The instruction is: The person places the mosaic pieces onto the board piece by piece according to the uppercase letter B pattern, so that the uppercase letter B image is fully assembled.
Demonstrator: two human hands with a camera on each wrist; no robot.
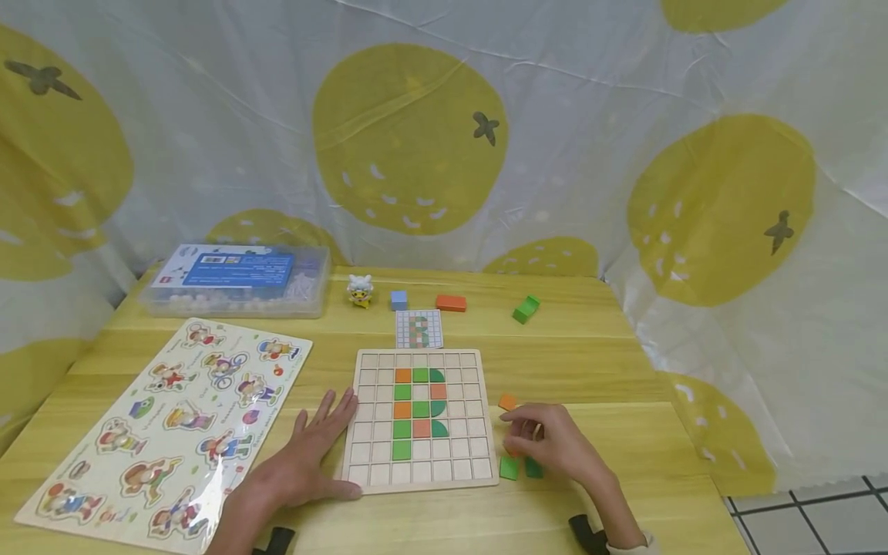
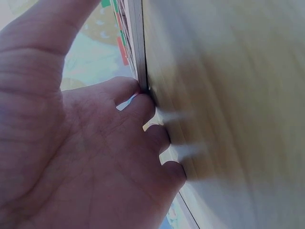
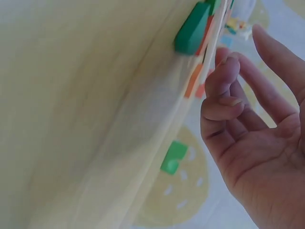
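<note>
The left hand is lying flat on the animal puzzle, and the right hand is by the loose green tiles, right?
Not quite. The left hand lies flat on the table, its fingers against the left edge of the grid board, not on the animal puzzle, which lies further left. The head view shows this. The right hand is indeed by the loose green tiles.

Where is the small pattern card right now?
In the head view, the pattern card lies flat just beyond the grid board's far edge, below the blue cube and orange block.
</note>
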